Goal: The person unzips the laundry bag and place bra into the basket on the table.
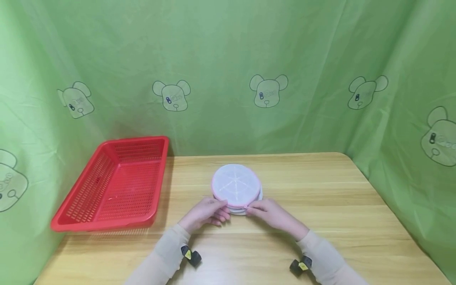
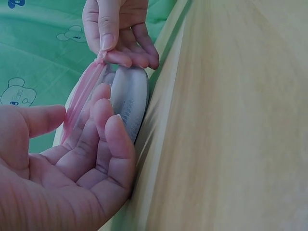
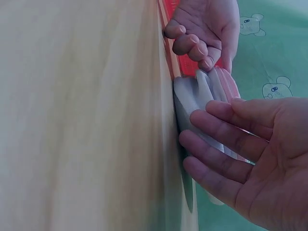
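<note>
A round, flat pouch (image 1: 236, 183) lies on the table (image 1: 313, 186), straight ahead of the fingertips of both hands and between them. Its top is a pale, slightly lilac white disc, see-through looking like fine mesh, with whiter lines running out from the middle like the spokes of a wheel. A pink zip (image 1: 236, 207) edges the disc. Below it, on the side nearest the fingers, more whitish-grey cloth shows in soft, loose folds, and a pale edge peeks out past the disc toward the right fingers.

The left hand (image 1: 206, 213) grips the near left edge: the thumb lies on the pink rim, while the other fingers are curled close together beneath it against the pouch's side. The right hand (image 1: 272, 213) has thumb and forefinger together, pinching the small pink end at the near right of the rim; its remaining fingers are stretched out and a little apart.

Well off to the left of the left fingers sits a red plastic basket (image 1: 162, 174) with slotted sides. Beyond the fingers and the pouch hangs a green curtain (image 1: 221, 43) printed with outlined bear heads.
</note>
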Tool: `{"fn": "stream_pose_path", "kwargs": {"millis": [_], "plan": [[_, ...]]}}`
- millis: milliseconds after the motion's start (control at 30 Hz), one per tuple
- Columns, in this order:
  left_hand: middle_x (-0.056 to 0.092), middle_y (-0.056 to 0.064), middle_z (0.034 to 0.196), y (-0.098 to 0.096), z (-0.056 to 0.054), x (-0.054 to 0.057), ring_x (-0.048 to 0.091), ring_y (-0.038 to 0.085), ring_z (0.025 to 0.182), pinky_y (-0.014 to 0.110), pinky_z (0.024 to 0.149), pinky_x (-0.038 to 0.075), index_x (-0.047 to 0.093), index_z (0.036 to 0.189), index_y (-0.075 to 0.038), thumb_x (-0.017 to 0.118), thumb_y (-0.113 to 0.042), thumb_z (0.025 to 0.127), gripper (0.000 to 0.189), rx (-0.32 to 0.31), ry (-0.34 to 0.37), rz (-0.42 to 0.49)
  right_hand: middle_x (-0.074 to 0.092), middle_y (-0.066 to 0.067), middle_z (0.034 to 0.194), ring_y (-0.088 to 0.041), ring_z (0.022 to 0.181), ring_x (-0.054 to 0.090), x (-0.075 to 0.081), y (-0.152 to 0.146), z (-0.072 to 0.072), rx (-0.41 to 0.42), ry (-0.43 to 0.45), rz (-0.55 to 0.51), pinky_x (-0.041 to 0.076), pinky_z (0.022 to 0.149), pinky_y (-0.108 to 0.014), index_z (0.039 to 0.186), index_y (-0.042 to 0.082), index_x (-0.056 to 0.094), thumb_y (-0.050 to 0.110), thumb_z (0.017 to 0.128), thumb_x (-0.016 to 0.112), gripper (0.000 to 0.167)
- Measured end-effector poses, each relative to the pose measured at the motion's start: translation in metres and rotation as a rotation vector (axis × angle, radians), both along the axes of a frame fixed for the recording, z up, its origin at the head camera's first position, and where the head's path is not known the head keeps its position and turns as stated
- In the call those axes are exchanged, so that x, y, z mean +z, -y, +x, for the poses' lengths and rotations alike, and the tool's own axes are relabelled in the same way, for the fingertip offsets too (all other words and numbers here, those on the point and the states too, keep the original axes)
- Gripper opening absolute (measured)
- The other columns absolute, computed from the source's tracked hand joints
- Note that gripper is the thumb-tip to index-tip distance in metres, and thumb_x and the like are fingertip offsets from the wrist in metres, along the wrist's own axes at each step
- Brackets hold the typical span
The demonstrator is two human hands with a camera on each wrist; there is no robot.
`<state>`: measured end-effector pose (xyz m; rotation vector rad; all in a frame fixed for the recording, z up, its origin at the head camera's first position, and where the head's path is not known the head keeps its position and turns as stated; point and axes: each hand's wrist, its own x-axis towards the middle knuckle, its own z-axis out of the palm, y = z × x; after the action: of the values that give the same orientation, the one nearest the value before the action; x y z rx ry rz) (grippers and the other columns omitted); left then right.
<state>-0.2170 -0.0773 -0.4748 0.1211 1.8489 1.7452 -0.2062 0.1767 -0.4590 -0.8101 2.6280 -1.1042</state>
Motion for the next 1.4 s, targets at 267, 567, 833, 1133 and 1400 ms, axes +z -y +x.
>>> {"fn": "stream_pose_path", "kwargs": {"millis": [267,567,833,1133,1400], "plan": [[0.071,0.002,0.078,-0.005,0.0,-0.003,0.064,0.01,0.066,0.022,0.06,0.056,0.064,0.104,0.007,0.054,-0.034,0.098,0.043,0.003,-0.006,0.003,0.075,0.001,0.094,-0.004,0.084,0.063,-0.003,0.005,0.002,0.009,-0.013,0.0,0.052,0.082,-0.025,0.104,0.015,0.073,0.03,0.097,0.058,0.023],[0.069,0.0,0.075,-0.007,0.0,-0.003,0.062,0.009,0.065,0.02,0.06,0.055,0.063,0.105,0.008,0.051,-0.023,0.099,0.034,0.021,-0.013,0.002,0.075,0.0,0.099,-0.007,0.09,0.066,-0.001,0.009,0.005,0.024,-0.028,0.013,0.054,0.088,-0.03,0.107,0.013,0.073,0.025,0.097,0.057,0.022],[0.068,-0.001,0.073,-0.008,0.001,-0.002,0.061,0.007,0.064,0.019,0.06,0.055,0.064,0.105,0.01,0.051,-0.02,0.099,0.033,0.035,-0.02,0.002,0.075,0.002,0.098,-0.007,0.09,0.067,-0.002,0.007,0.004,0.025,-0.054,0.023,0.055,0.088,-0.031,0.105,0.014,0.073,0.026,0.097,0.057,0.022],[0.069,0.0,0.074,-0.007,0.002,-0.004,0.062,0.008,0.065,0.019,0.06,0.055,0.064,0.104,0.01,0.051,-0.019,0.098,0.031,0.034,-0.016,0.014,0.075,0.003,0.099,-0.009,0.093,0.068,-0.004,0.005,0.002,0.02,-0.033,0.031,0.055,0.091,-0.033,0.105,0.016,0.074,0.029,0.098,0.056,0.023],[0.069,-0.001,0.074,-0.005,0.001,-0.002,0.062,0.008,0.065,0.019,0.06,0.055,0.063,0.105,0.01,0.052,-0.019,0.098,0.032,0.037,-0.003,0.012,0.075,0.001,0.097,-0.011,0.093,0.068,-0.001,-0.001,0.001,0.016,-0.017,0.022,0.055,0.089,-0.031,0.101,0.015,0.074,0.028,0.099,0.055,0.023]]}}
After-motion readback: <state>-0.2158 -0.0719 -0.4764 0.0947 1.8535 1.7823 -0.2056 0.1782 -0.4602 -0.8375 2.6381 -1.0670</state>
